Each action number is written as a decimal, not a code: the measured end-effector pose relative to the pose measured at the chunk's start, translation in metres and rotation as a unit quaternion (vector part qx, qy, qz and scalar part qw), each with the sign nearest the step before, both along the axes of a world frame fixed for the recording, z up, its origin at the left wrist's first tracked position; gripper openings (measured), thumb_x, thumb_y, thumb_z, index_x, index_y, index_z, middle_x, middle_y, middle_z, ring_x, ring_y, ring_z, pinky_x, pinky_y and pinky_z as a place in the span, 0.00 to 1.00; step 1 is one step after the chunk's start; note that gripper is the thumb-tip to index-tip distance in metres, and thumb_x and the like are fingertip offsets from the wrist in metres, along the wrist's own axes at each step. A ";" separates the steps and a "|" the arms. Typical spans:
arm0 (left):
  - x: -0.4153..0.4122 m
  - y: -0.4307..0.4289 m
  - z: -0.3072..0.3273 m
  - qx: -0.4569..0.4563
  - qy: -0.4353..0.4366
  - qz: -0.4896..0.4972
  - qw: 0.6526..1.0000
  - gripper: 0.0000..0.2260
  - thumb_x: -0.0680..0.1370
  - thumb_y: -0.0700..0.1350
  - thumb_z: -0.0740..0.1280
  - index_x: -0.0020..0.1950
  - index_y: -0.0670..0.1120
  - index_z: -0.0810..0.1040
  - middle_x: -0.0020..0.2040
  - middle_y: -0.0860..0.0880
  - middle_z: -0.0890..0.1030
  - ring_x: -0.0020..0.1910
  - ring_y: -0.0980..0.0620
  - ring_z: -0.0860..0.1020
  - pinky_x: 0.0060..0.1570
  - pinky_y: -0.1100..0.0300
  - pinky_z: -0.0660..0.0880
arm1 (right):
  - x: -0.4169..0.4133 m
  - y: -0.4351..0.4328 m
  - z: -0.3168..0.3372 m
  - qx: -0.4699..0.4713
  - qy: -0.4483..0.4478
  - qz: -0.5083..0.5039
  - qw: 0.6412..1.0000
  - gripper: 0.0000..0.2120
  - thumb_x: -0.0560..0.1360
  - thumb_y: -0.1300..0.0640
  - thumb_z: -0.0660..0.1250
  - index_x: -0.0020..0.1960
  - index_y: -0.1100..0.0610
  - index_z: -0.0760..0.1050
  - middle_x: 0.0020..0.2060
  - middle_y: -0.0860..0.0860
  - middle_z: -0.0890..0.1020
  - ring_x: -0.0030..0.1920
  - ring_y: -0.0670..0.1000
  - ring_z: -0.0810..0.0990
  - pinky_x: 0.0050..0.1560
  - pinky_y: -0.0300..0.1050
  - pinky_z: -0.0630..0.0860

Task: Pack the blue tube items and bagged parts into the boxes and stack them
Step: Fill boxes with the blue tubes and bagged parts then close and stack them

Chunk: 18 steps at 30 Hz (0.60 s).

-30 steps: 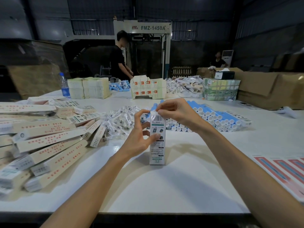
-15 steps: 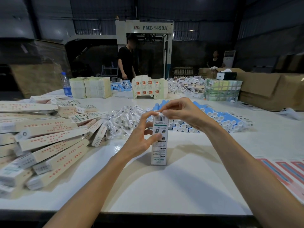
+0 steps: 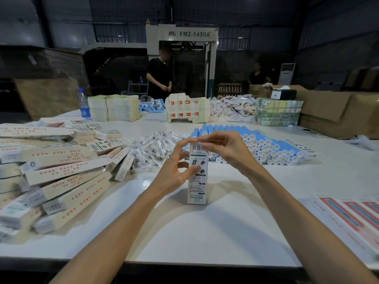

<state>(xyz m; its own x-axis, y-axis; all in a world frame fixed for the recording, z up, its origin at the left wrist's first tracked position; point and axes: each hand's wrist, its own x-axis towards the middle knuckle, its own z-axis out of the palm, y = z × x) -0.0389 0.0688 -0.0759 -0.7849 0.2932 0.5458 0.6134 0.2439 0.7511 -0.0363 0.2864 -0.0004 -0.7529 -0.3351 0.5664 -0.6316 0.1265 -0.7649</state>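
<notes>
The box (image 3: 198, 177) stands upright on its short end on the table (image 3: 205, 238), centre front. The left hand (image 3: 174, 173) holds it at mid-height, with the thumb on the near printed face, the other fingers round the far side and the index raised to the top edge. The right hand (image 3: 227, 148) works from above, its fingers (image 3: 207, 141) drawn narrow and pinching the top flap. Whether the flap is fully tucked cannot be told, because the fingertips cover it.

Handling: the box appears to be thin printed card, so it is probably light. It is tall and narrow and likely to tip while standing. The walls will probably dent under a hard squeeze. Take hold on the two broad faces at mid-height. Press the flap along its fold line, not at the corners.

Just behind the box are bagged parts (image 3: 155, 148) in a loose heap and tubes (image 3: 256, 140) laid in rows, caps toward the viewer. To the left, packed boxes (image 3: 61, 171) lie in a rough pile.
</notes>
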 end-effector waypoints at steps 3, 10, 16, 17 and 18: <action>0.000 0.000 -0.001 -0.001 0.009 0.002 1.000 0.33 0.81 0.54 0.74 0.80 0.59 0.61 0.59 0.56 0.85 0.60 0.51 0.84 0.58 0.52 0.82 | 0.002 -0.004 -0.001 -0.007 0.009 -0.013 1.000 0.08 0.77 0.70 0.72 0.56 0.66 0.85 0.51 0.53 0.89 0.55 0.49 0.87 0.56 0.40 0.81; 0.003 0.002 0.000 0.006 0.018 0.002 1.000 0.35 0.81 0.54 0.75 0.82 0.60 0.60 0.61 0.56 0.84 0.62 0.50 0.84 0.60 0.55 0.82 | 0.005 -0.011 -0.010 -0.044 -0.015 -0.044 0.998 0.09 0.79 0.68 0.71 0.58 0.65 0.84 0.55 0.53 0.88 0.57 0.50 0.86 0.59 0.44 0.82; 0.009 0.004 0.002 0.016 0.004 0.001 1.000 0.35 0.82 0.48 0.75 0.82 0.62 0.61 0.62 0.59 0.84 0.63 0.51 0.84 0.61 0.54 0.81 | 0.001 -0.018 -0.011 -0.023 -0.029 -0.084 0.996 0.08 0.81 0.66 0.69 0.59 0.64 0.83 0.57 0.52 0.87 0.57 0.46 0.85 0.61 0.44 0.81; 0.010 0.005 0.003 0.023 -0.002 0.003 1.000 0.34 0.82 0.46 0.75 0.81 0.62 0.62 0.61 0.58 0.85 0.62 0.50 0.84 0.61 0.53 0.81 | 0.003 -0.020 -0.014 -0.036 -0.033 -0.081 0.996 0.08 0.82 0.66 0.68 0.59 0.63 0.83 0.58 0.52 0.86 0.59 0.46 0.85 0.63 0.45 0.81; 0.011 0.005 0.004 0.032 -0.006 0.005 0.999 0.33 0.82 0.44 0.75 0.80 0.62 0.63 0.61 0.56 0.85 0.62 0.51 0.83 0.61 0.52 0.81 | 0.005 -0.021 -0.018 -0.052 -0.037 -0.072 0.995 0.09 0.83 0.65 0.67 0.61 0.63 0.81 0.61 0.52 0.85 0.61 0.47 0.84 0.64 0.47 0.80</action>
<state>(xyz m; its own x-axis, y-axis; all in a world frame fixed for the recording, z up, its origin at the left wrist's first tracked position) -0.0279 0.0742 -0.0718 -0.7950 0.2489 0.5532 0.6012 0.2012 0.7734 -0.0316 0.2650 -0.0182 -0.8297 -0.1637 0.5336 -0.5543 0.1288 -0.8223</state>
